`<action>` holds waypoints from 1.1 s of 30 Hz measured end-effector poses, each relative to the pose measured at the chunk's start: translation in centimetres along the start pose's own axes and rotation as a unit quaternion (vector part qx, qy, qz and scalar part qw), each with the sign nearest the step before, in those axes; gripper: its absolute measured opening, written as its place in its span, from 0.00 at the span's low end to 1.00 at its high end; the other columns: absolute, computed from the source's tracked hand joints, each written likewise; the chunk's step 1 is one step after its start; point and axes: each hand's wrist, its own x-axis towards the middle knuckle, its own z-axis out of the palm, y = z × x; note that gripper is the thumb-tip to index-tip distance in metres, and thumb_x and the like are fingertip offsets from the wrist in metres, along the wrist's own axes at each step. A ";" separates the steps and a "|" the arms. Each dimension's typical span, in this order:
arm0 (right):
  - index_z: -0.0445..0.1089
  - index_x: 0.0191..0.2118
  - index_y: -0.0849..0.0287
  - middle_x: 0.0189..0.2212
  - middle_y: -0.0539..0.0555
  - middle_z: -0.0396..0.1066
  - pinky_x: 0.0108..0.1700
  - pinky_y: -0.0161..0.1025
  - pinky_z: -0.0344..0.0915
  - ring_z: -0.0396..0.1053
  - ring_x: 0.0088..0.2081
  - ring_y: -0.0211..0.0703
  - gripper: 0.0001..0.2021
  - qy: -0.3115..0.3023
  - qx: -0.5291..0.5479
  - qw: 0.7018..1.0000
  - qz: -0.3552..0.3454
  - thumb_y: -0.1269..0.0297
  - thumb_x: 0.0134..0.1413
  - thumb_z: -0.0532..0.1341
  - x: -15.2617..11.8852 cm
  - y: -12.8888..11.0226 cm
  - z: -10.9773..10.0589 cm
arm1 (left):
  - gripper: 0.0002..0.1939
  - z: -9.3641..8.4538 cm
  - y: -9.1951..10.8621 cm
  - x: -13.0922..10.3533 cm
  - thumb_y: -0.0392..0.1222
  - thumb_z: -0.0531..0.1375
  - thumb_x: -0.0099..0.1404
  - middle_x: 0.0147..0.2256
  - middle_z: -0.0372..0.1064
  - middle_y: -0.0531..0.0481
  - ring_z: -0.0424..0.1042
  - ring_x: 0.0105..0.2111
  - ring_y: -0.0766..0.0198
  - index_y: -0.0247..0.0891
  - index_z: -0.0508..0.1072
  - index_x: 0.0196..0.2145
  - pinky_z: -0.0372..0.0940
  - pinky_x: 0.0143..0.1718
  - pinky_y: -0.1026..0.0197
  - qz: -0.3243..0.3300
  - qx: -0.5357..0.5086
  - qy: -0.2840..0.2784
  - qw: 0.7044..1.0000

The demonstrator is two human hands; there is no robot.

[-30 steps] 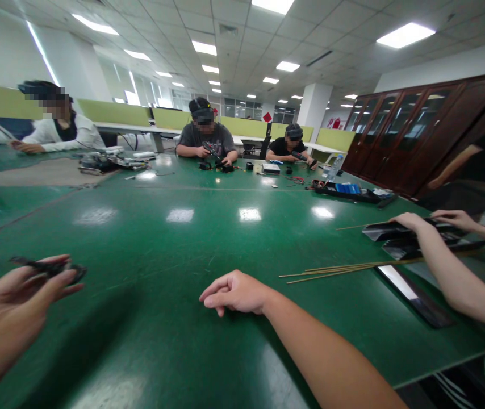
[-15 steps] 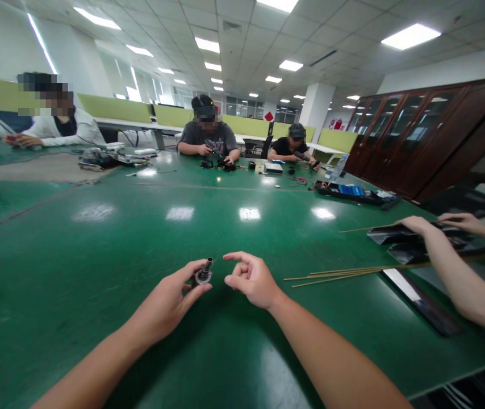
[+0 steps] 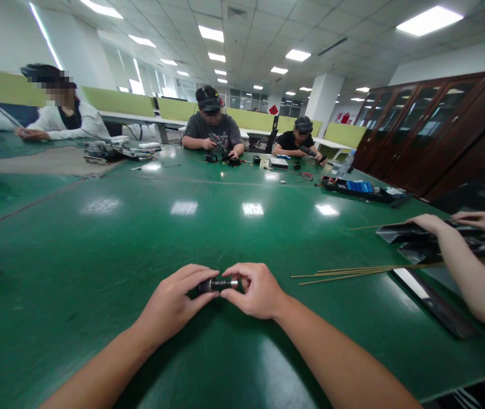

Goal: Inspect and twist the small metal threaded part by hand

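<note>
Just above the green table, my left hand [image 3: 174, 298] is closed with thumb and fingers round the wide black end of a small cylindrical metal part [image 3: 221, 284]. The part lies level and points right. Its narrower middle looks ribbed, like a spring or thread, and its tip is bright silver. From the other side, my right hand [image 3: 257, 291] has its thumb and forefinger curled about that silver end. The fingertips partly cover the part, so its full shape is hidden.
Thin brass-coloured rods [image 3: 345, 274] lie to the right, beside a dark angled strip [image 3: 434, 304]. A co-worker's hands [image 3: 432, 224] rest on black channel pieces [image 3: 400, 233]. Farther back stands a black tray [image 3: 357, 188] with blue items. Several people sit across the green table [image 3: 140, 227].
The metal part has turned from nearly upright to level, pointing right. My right hand has moved from beside it to its silver end, fingers closing there. The view has shifted slightly.
</note>
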 end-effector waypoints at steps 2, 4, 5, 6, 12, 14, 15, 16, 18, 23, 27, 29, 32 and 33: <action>0.76 0.42 0.57 0.27 0.50 0.71 0.30 0.34 0.55 0.61 0.25 0.36 0.12 0.001 -0.008 1.000 -0.012 0.61 0.51 0.68 -0.1 0.0 0.1 | 0.19 0.0 -0.1 -0.1 0.45 0.63 0.66 0.49 0.71 0.50 0.71 0.48 0.62 0.49 0.71 0.55 0.67 0.51 0.60 0.010 0.010 0.001 1.000; 0.77 0.41 0.58 0.28 0.50 0.72 0.30 0.34 0.56 0.62 0.26 0.37 0.11 0.000 -0.010 1.000 -0.024 0.61 0.52 0.68 -0.1 0.0 0.2 | 0.21 0.1 -0.2 -0.2 0.45 0.64 0.66 0.49 0.71 0.50 0.71 0.48 0.62 0.50 0.71 0.56 0.67 0.50 0.61 0.019 0.027 0.002 0.999; 0.77 0.41 0.58 0.29 0.51 0.72 0.30 0.34 0.56 0.63 0.26 0.37 0.10 0.002 -0.012 0.999 -0.030 0.62 0.52 0.68 -0.1 0.0 0.2 | 0.22 0.1 -0.2 -0.2 0.45 0.64 0.66 0.49 0.71 0.50 0.71 0.48 0.62 0.51 0.71 0.56 0.67 0.49 0.61 0.024 0.035 0.005 0.999; 0.77 0.41 0.58 0.29 0.51 0.73 0.30 0.34 0.56 0.64 0.27 0.37 0.10 0.004 -0.015 0.999 -0.036 0.63 0.52 0.68 -0.1 0.1 0.3 | 0.22 0.2 -0.2 -0.3 0.45 0.64 0.65 0.49 0.71 0.51 0.71 0.47 0.63 0.51 0.71 0.56 0.68 0.49 0.61 0.027 0.038 0.007 0.999; 0.78 0.39 0.58 0.30 0.51 0.75 0.31 0.34 0.59 0.68 0.29 0.38 0.08 0.007 -0.033 0.997 -0.062 0.62 0.55 0.67 0.0 0.4 0.6 | 0.24 0.4 -0.1 -0.3 0.45 0.64 0.65 0.48 0.72 0.53 0.73 0.46 0.65 0.50 0.67 0.58 0.67 0.49 0.63 0.003 0.017 0.009 1.000; 0.78 0.39 0.58 0.31 0.52 0.76 0.32 0.34 0.61 0.69 0.30 0.38 0.07 0.003 -0.036 0.997 -0.070 0.63 0.56 0.67 0.0 0.5 0.7 | 0.21 0.4 0.1 -0.4 0.46 0.65 0.65 0.46 0.73 0.53 0.73 0.45 0.65 0.48 0.69 0.55 0.67 0.49 0.63 -0.004 0.018 0.014 1.000; 0.78 0.39 0.58 0.32 0.52 0.76 0.33 0.34 0.61 0.70 0.31 0.38 0.07 0.002 -0.037 0.997 -0.073 0.63 0.56 0.66 0.0 0.5 0.7 | 0.19 0.4 0.2 -0.4 0.45 0.64 0.65 0.46 0.73 0.53 0.73 0.45 0.65 0.47 0.70 0.53 0.67 0.48 0.62 -0.005 0.016 0.013 1.000; 0.78 0.39 0.58 0.32 0.52 0.76 0.34 0.34 0.61 0.70 0.31 0.38 0.07 0.001 -0.039 0.996 -0.076 0.63 0.56 0.66 0.0 0.6 0.8 | 0.17 0.4 0.2 -0.4 0.45 0.64 0.65 0.45 0.73 0.53 0.73 0.45 0.64 0.46 0.71 0.51 0.67 0.48 0.62 -0.005 0.013 0.011 1.000; 0.78 0.39 0.58 0.32 0.52 0.76 0.34 0.34 0.61 0.71 0.31 0.38 0.06 0.000 -0.043 0.996 -0.081 0.64 0.57 0.66 0.0 0.7 0.8 | 0.15 0.4 0.3 -0.4 0.45 0.64 0.65 0.45 0.74 0.53 0.73 0.44 0.64 0.46 0.71 0.49 0.67 0.48 0.62 -0.003 0.008 0.008 1.000; 0.78 0.37 0.59 0.30 0.51 0.75 0.34 0.33 0.61 0.70 0.30 0.37 0.05 -0.003 -0.049 0.995 -0.089 0.64 0.57 0.66 -0.1 0.7 0.8 | 0.15 0.4 0.2 -0.3 0.45 0.64 0.65 0.45 0.74 0.53 0.73 0.45 0.65 0.46 0.72 0.49 0.67 0.48 0.63 0.003 0.006 0.006 1.000; 0.79 0.37 0.58 0.29 0.51 0.75 0.34 0.33 0.60 0.70 0.30 0.37 0.05 -0.006 -0.052 0.994 -0.091 0.64 0.58 0.66 -0.1 0.5 0.7 | 0.16 0.4 0.2 -0.5 0.46 0.65 0.64 0.45 0.74 0.54 0.74 0.45 0.66 0.46 0.72 0.49 0.68 0.48 0.63 0.005 0.017 0.015 1.000; 0.79 0.37 0.58 0.30 0.51 0.75 0.34 0.34 0.61 0.70 0.31 0.37 0.05 -0.007 -0.052 0.994 -0.093 0.64 0.58 0.66 -0.1 0.5 0.6 | 0.16 0.4 0.3 -0.5 0.46 0.66 0.64 0.45 0.74 0.54 0.74 0.44 0.66 0.47 0.72 0.49 0.68 0.49 0.64 0.003 0.019 0.016 1.000; 0.79 0.37 0.58 0.30 0.51 0.75 0.34 0.34 0.61 0.70 0.31 0.38 0.05 -0.010 -0.054 0.994 -0.096 0.64 0.57 0.66 -0.1 0.5 0.6 | 0.16 0.4 0.5 -0.5 0.46 0.66 0.64 0.45 0.75 0.55 0.74 0.44 0.66 0.47 0.73 0.49 0.68 0.49 0.63 0.001 0.021 0.015 1.000; 0.79 0.38 0.58 0.30 0.51 0.75 0.35 0.34 0.61 0.70 0.31 0.38 0.05 -0.012 -0.054 0.994 -0.096 0.64 0.57 0.66 -0.1 0.5 0.5 | 0.15 0.4 0.5 -0.4 0.46 0.66 0.64 0.45 0.75 0.55 0.74 0.44 0.66 0.47 0.73 0.49 0.69 0.49 0.63 0.000 0.023 0.015 1.000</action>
